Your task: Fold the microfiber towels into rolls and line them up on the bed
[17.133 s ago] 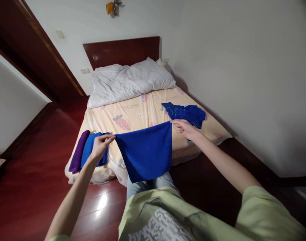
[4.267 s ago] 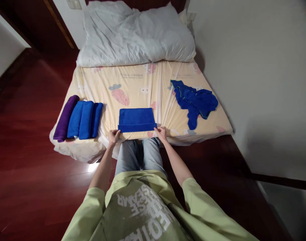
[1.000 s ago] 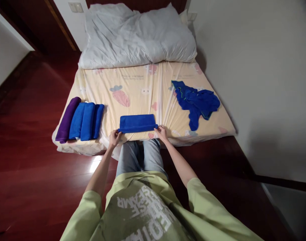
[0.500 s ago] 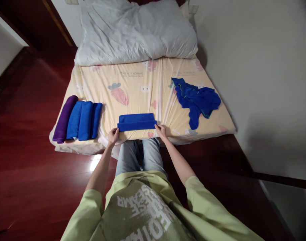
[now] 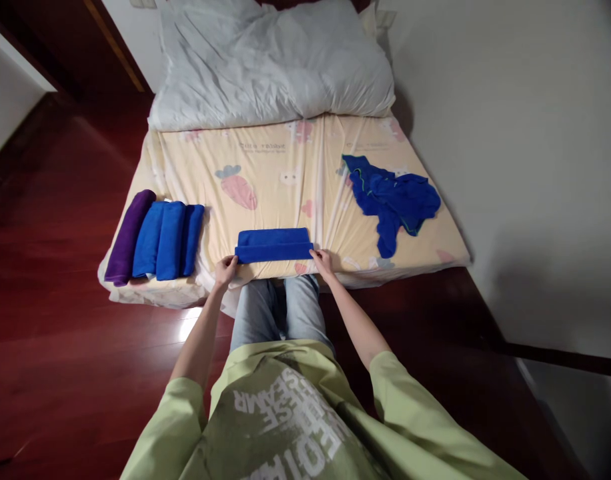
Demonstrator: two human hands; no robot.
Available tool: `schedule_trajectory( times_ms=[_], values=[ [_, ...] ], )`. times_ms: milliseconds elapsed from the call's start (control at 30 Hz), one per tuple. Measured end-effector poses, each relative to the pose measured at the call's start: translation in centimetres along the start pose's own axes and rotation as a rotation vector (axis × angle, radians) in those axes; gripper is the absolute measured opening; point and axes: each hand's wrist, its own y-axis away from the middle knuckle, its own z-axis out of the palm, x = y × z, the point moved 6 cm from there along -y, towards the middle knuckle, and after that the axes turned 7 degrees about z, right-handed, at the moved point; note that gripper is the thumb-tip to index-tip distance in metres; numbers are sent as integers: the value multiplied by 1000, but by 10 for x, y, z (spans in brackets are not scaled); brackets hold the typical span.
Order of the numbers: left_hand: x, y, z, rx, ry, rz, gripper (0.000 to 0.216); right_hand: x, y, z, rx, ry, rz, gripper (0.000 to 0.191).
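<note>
A blue towel [image 5: 274, 244] lies as a narrow band near the foot edge of the bed [image 5: 285, 175]. My left hand [image 5: 226, 269] pinches its near left corner, fingers closed on the cloth. At the near right corner, my right hand [image 5: 323, 263] grips the towel the same way. Both arms reach forward from my green shirt over my knees.
Three rolled blue towels [image 5: 169, 239] and a purple one [image 5: 129, 236] lie side by side at the bed's left corner. A crumpled blue cloth [image 5: 393, 201] sits at the right. A white duvet [image 5: 273, 61] covers the head end. Dark red wooden floor surrounds the bed; a wall runs along its right side.
The blue towel went from a held-up cloth to a flat rectangle, then to a narrower band. In the last second my hands stay at its near corners, almost still.
</note>
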Motion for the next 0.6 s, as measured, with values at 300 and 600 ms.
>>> schedule_trajectory(
  times_ms=[300, 600],
  values=[
    [0, 1, -1, 19, -150, -57, 32, -2, 0, -1, 11, 44, -1, 34],
    [-7, -2, 1, 74, -277, -34, 28, -8, 3, 0, 40, 115, -55, 33]
  ],
)
